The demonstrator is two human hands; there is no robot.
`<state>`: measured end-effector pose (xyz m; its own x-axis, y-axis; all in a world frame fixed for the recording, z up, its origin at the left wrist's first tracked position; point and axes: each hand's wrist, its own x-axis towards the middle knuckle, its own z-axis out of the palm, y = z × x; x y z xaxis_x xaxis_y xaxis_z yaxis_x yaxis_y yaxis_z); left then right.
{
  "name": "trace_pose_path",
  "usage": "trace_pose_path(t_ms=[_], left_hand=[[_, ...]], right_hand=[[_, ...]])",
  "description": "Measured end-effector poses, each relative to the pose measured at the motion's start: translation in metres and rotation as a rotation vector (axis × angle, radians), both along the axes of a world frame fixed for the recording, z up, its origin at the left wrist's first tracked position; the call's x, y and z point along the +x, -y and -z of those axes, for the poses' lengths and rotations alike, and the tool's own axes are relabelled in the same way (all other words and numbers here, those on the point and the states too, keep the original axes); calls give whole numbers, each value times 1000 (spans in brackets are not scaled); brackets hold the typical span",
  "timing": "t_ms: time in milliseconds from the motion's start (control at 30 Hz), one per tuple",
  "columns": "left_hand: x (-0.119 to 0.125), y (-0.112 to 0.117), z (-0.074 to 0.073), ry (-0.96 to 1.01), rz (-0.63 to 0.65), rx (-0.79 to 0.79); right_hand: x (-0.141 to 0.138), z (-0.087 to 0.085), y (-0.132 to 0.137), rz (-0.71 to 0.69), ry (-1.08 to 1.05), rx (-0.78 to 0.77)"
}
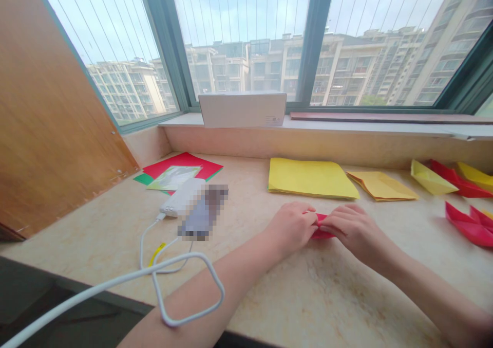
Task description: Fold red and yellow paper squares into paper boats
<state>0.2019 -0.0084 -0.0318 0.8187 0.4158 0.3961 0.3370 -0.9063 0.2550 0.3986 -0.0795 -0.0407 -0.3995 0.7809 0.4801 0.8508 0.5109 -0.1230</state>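
Observation:
A small folded piece of red paper (322, 233) lies low over the stone counter, between my two hands. My left hand (293, 230) grips its left side, fingers closed on it. On the other side my right hand (352, 231) pinches the paper, the fingertips of both hands nearly meeting in the middle. Most of the paper is covered by my fingers, so its folds are largely hidden. Just beyond my hands rests a stack of yellow paper (311, 177), with folded orange paper (381, 185) to its right.
Folded paper boats, among them a red one (468, 227) and a pale yellow one (431, 178), stand at the right. At left are red sheets (183, 164), a white power bank (184, 198) and a blurred phone (204, 212). A white cable (115, 285) loops over my left forearm.

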Motion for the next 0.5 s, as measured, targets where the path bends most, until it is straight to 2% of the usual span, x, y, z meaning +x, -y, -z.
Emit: trace_pose_path(t_ms=[300,500], left_hand=[[-1,-5,-1,14,77,53],[-4,-16,-4,175,-52,78]], right_hand=[[-9,-2,1,23,87,96],[-1,-7,-3,149,5,115]])
